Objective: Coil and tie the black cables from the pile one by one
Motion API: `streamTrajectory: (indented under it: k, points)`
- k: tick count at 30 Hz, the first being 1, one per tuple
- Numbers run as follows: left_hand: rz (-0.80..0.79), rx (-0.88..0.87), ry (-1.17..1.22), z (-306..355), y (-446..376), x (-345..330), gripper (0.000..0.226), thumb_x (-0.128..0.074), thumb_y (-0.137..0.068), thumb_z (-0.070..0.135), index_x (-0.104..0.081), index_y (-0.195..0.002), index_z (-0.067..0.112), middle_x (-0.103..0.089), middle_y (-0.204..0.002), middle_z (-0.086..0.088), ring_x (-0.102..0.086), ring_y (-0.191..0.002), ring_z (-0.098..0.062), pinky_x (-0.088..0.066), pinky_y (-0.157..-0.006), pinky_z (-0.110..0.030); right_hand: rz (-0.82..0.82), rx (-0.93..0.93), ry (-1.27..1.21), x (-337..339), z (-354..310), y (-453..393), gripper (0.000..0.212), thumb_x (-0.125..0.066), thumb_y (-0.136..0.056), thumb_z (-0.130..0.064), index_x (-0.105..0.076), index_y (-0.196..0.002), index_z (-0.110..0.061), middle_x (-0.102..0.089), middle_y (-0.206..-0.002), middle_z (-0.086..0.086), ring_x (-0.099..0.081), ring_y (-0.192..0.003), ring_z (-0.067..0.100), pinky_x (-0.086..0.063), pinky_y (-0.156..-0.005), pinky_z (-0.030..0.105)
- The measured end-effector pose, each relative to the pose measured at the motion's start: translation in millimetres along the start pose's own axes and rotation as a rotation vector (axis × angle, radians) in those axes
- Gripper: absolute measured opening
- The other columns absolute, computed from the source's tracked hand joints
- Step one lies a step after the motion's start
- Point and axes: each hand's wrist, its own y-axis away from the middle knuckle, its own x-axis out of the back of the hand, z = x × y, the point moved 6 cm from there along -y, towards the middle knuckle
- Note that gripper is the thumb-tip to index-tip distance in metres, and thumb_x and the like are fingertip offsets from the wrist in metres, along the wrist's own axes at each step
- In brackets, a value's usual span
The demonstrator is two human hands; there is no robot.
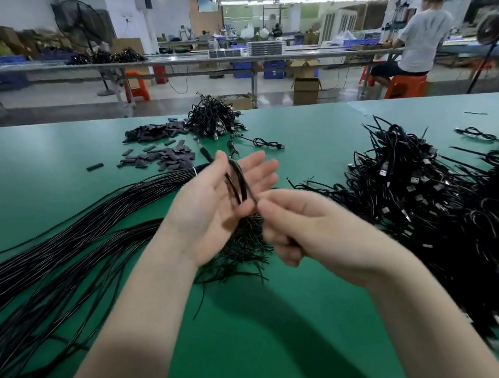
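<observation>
My left hand [211, 202] is raised palm up with its fingers stretched out. Loops of a black cable [238, 180] run across the palm and through the crook of the thumb, which holds them there. The cable's plug end sticks out past the thumb. My right hand [298, 229] pinches the same cable just right of the left palm, its other fingers curled. A large pile of tied black cables with USB plugs [431, 198] lies on the right of the green table [276, 316]. Long straight black cables [59, 254] fan out on the left.
Thin black ties [245, 254] lie scattered under my hands. Black sleeve pieces [160, 144] and a smaller cable heap [213, 119] sit at the far edge. One loose cable [269, 143] lies beyond them. Benches, boxes, stools and a seated person fill the background.
</observation>
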Motion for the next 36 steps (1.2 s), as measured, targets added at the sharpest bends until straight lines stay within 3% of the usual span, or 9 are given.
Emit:
streamTrajectory:
  k: [3,7,13,18,20,25,28,32,36]
  points:
    - [-0.063,-0.027,0.149,8,6,-6,0.055,-0.031,-0.101,0.04,-0.078,-0.087,0.015,-0.075,-0.092,-0.002,-0.072,-0.08,-0.013,-0.058,-0.069,-0.023,-0.007,-0.115,0.074,-5,21,-5,0.038,-0.046,-0.097,-0.041,-0.067,-0.076,-0.017,-0.036,-0.053,-0.008,-0.033,-0.049,0.012,-0.031,-0.05,0.024]
    - [0.012,-0.033,0.101,2,6,-10,0.044,-0.035,-0.103,0.04,-0.058,-0.07,0.022,-0.059,-0.057,0.008,-0.064,-0.056,-0.011,-0.051,-0.057,-0.021,0.11,-0.118,0.15,11,31,-6,0.036,-0.057,-0.078,-0.052,-0.067,-0.062,-0.022,-0.04,-0.053,-0.001,-0.038,-0.05,0.013,-0.033,-0.051,0.025]
    - [-0.121,0.022,0.086,-16,2,-18,0.048,-0.036,-0.097,0.048,-0.058,-0.063,0.023,-0.062,-0.065,0.004,-0.065,-0.07,-0.014,-0.052,-0.061,-0.024,0.129,0.015,0.058,12,22,-8,0.035,-0.073,-0.075,-0.045,-0.062,-0.087,-0.014,-0.061,-0.074,-0.005,-0.062,-0.071,0.01,-0.053,-0.07,0.028]
    - [-0.144,0.078,0.036,-31,0,-23,0.036,-0.046,-0.087,0.045,-0.061,-0.068,0.019,-0.068,-0.079,-0.006,-0.064,-0.073,-0.016,-0.056,-0.067,-0.027,0.134,-0.004,0.015,10,21,-9,0.052,-0.074,-0.081,-0.032,-0.052,-0.096,0.013,-0.049,-0.085,0.01,-0.047,-0.082,0.024,-0.042,-0.09,0.069]
    - [-0.12,0.114,-0.014,-31,1,-20,0.035,-0.046,-0.091,0.043,-0.06,-0.076,0.014,-0.069,-0.083,-0.008,-0.067,-0.07,-0.015,-0.056,-0.061,-0.026,0.099,-0.041,0.042,12,25,-8,0.048,-0.068,-0.086,-0.029,-0.052,-0.098,0.014,-0.056,-0.082,0.013,-0.058,-0.079,0.025,-0.045,-0.088,0.068]
    - [0.198,0.064,-0.921,-16,6,8,0.047,-0.042,-0.097,0.053,-0.072,-0.089,0.018,-0.073,-0.077,0.009,-0.07,-0.071,-0.003,-0.058,-0.07,-0.027,0.113,-0.156,0.443,26,46,-9,0.029,-0.049,-0.1,-0.034,-0.056,-0.083,-0.011,-0.056,-0.056,-0.001,-0.056,-0.051,0.015,-0.048,-0.057,0.031]
    - [0.44,-0.236,-1.462,5,12,15,0.037,-0.044,-0.098,0.044,-0.059,-0.122,0.021,-0.065,-0.12,0.002,-0.061,-0.109,-0.015,-0.047,-0.097,-0.037,0.191,-0.294,0.242,37,69,-8,0.032,-0.038,-0.104,-0.033,-0.053,-0.082,-0.014,-0.038,-0.052,-0.005,-0.036,-0.041,0.012,-0.032,-0.044,0.024]
    - [-0.011,-0.341,-1.941,-31,3,-3,0.075,-0.055,-0.096,0.029,-0.007,-0.152,0.044,-0.008,-0.161,0.006,-0.008,-0.147,-0.018,-0.008,-0.12,-0.048,-0.016,-0.487,-0.136,31,94,4,0.03,-0.037,-0.104,-0.036,-0.047,-0.082,-0.018,-0.031,-0.055,-0.006,-0.023,-0.04,0.008,-0.024,-0.04,0.018]
    - [-0.318,-0.251,-1.833,-59,12,-5,0.055,-0.054,-0.095,0.042,-0.033,-0.146,0.043,-0.041,-0.147,0.017,-0.034,-0.137,-0.002,-0.015,-0.119,-0.036,-0.243,-0.653,-0.087,27,107,23,0.03,-0.043,-0.101,-0.04,-0.048,-0.079,-0.018,-0.032,-0.054,-0.006,-0.022,-0.038,0.006,-0.023,-0.039,0.015]
